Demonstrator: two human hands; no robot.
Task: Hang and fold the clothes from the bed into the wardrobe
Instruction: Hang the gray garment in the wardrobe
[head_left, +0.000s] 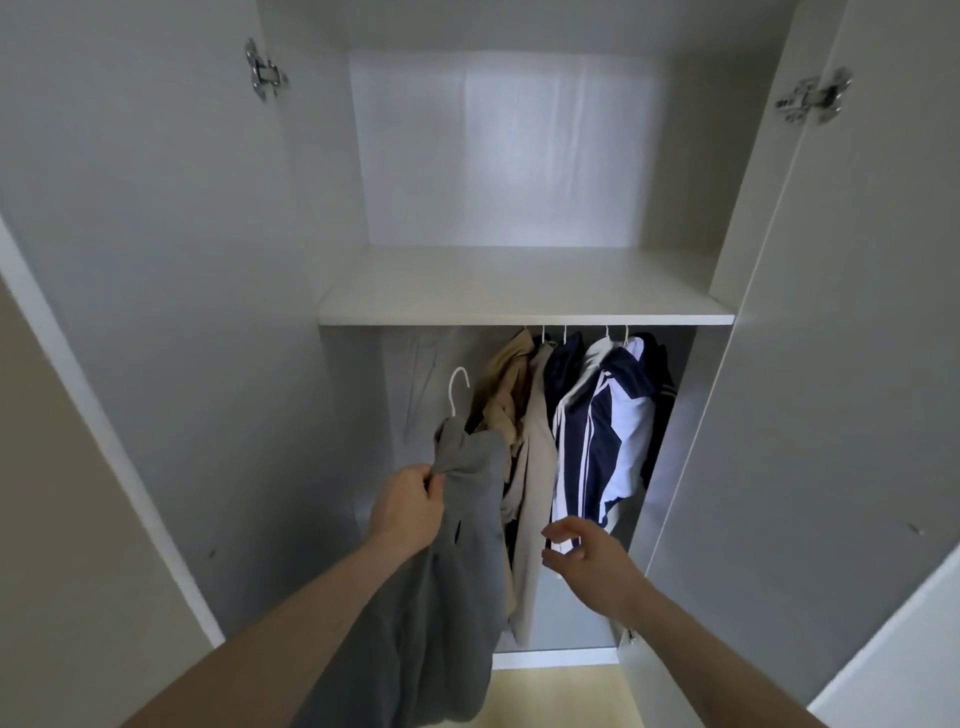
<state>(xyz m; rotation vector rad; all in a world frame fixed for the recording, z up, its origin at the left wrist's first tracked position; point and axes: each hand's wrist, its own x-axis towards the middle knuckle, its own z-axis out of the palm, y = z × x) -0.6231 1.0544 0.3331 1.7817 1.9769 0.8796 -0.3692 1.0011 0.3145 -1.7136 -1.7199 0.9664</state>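
Fingers (431, 480) of our left hand (408, 512) pinch the grey garment (447, 561) just under its white hanger (457, 387), while our right hand (584, 558) hovers loose and spread at five o'clock, holding nothing. We're at the open wardrobe (171, 322), big doors swung wide, bare shelf (524, 291) up at twelve. To land this well, we'd lift the hook up under the shelf and catch the rail, which we can't see from here. Crowding us at two o'clock: the beige clothes (530, 457) touching our garment, then the navy and white jackets (608, 441). Our free hand could push those aside.
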